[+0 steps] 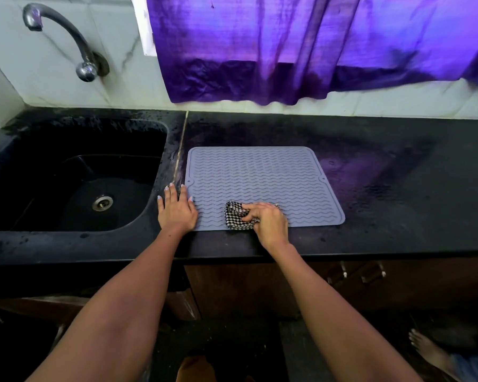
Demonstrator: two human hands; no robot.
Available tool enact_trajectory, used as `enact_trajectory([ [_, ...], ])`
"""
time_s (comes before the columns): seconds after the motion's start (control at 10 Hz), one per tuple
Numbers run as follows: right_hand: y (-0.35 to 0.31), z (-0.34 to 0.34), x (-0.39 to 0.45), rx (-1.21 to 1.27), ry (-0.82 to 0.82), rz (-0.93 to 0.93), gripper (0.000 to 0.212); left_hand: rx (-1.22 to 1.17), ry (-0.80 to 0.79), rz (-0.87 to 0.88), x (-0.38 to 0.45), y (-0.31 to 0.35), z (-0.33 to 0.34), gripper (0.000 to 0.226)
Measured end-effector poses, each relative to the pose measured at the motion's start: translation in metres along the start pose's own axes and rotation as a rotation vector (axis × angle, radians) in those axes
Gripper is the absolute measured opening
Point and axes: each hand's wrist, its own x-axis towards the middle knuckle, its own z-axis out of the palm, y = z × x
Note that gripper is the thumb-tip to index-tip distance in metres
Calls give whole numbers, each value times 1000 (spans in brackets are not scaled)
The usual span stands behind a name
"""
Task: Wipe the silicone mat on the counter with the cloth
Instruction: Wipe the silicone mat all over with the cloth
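Your left hand (177,209) lies flat, pinning the grey wavy-ribbed silicone mat (262,183) at the black counter (398,188) front edge; lift it and the mat may slide. Your right hand (268,221) grips the bunched checked cloth (236,217), which could miss the far corners.

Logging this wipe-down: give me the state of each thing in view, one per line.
Silicone mat: flat on counter, left edge pinned.
Cloth: bunched, on mat's near edge.
Right hand: grips cloth.
Left hand: flat, fingers straight, on mat's left edge.
Tap: no water visible.
Sink: holds nothing visible.
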Motion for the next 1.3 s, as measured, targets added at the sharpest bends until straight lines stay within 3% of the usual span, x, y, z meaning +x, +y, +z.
enact_trajectory([
  [0.1, 1, -12, 7, 64, -80, 24, 39, -1, 1, 9, -1, -1, -1, 55],
  [0.2, 6, -21, 7, 112, -7, 111, 44, -12, 9, 20, -1, -1, -2, 54],
  [0.3, 16, -24, -1, -35, 89, 152, 50, 8, 10, 13, 0, -6, -4, 53],
  [0.5, 26, -4, -17, -329, 0, 23, 52, 51, 3, 10, 2, -14, -2, 54],
  [0.8, 35, -20, -1, -259, -35, 28, 59, 63, 30, 47, 4, -20, 4, 53],
  [0.9, 36, -34, 11, -95, 100, 171, 60, 59, 41, 53, 4, -20, 5, 53],
  [1.0, 41, -36, 10, -199, 184, 258, 56, 63, 43, 47, 5, -21, 6, 53],
  [1.2, 48, -24, 2, -418, 10, 246, 49, 38, 76, 52, 5, -21, 8, 52],
  [1.3, 50, -29, 5, -406, -7, 247, 49, 43, 73, 48, 5, -21, 8, 52],
])
